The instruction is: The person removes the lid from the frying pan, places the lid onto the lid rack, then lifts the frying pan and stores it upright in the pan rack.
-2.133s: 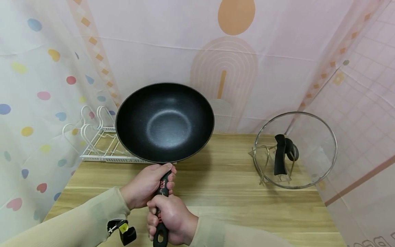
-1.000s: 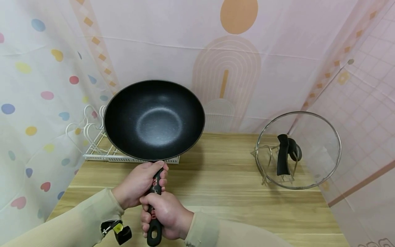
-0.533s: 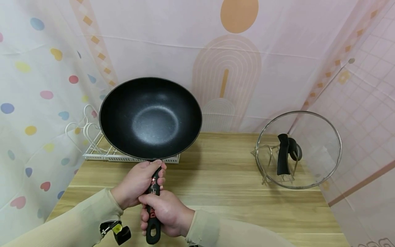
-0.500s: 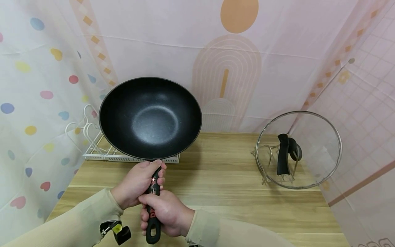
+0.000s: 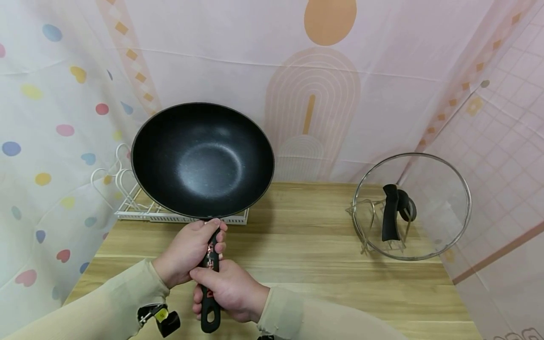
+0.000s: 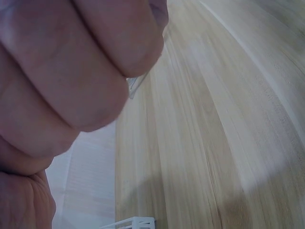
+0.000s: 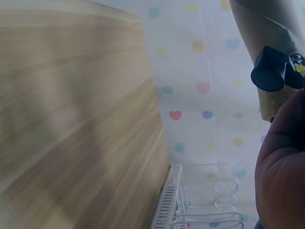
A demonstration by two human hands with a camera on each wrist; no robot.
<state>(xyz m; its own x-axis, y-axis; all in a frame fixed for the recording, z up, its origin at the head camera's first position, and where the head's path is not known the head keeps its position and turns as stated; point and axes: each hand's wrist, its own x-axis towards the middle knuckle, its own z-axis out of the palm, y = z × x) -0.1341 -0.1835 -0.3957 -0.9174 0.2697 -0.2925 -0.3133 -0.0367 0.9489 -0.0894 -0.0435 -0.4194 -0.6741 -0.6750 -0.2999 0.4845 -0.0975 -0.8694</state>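
A black wok [image 5: 208, 160] is held up in the head view, its dark inside tilted towards me. My left hand [image 5: 189, 250] grips the handle [image 5: 210, 278] close to the pan, thumb along the top. Lower down the same handle, my right hand [image 5: 233, 290] wraps round it, leaving the looped end showing below. In the left wrist view, curled fingers of the left hand [image 6: 66, 71] fill the upper left. Part of the right hand [image 7: 281, 176] shows at the right edge of the right wrist view. Both wrist views hide the wok itself.
Behind and below the wok, a white wire rack [image 5: 136, 203] stands on the wooden table [image 5: 306, 259]. At the right, a glass lid [image 5: 442, 208] with a black handle leans upright in a wire stand [image 5: 365, 226]. Patterned curtains [image 5: 238, 38] hang along the back and sides.
Compared with two seconds ago, the wok has shifted left and slightly up in the head view, carried by both hands. The grips on the handle look the same. Lid and rack stay put.
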